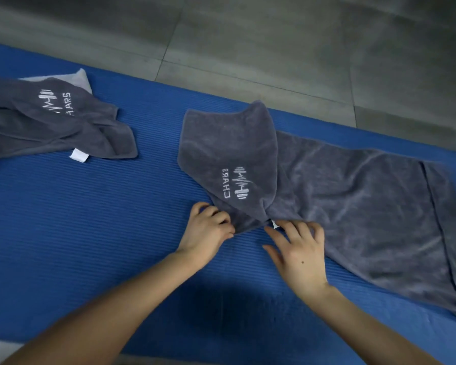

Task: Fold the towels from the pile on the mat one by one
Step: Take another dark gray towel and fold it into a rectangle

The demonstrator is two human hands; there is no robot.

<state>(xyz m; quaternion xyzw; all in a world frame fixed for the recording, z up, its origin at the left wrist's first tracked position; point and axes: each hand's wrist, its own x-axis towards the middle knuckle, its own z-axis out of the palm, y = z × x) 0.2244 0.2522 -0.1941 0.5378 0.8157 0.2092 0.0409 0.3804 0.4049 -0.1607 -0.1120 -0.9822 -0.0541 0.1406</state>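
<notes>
A grey towel (353, 201) with a white logo lies spread across the right half of the blue mat (90, 233). Its left end is turned over and bunched, logo side up. My left hand (208, 230) pinches the bunched near corner of that end with curled fingers. My right hand (298, 248) rests just to the right, its fingers straight and spread, fingertips touching the towel's near edge beside a small white label. A pile of grey towels (50, 122) with the same logo lies crumpled at the mat's far left.
Grey tiled floor (274, 48) runs beyond the mat's far edge. Bare blue mat stretches between the pile and the spread towel and in front of my arms. A pale strip of floor shows at the bottom left corner.
</notes>
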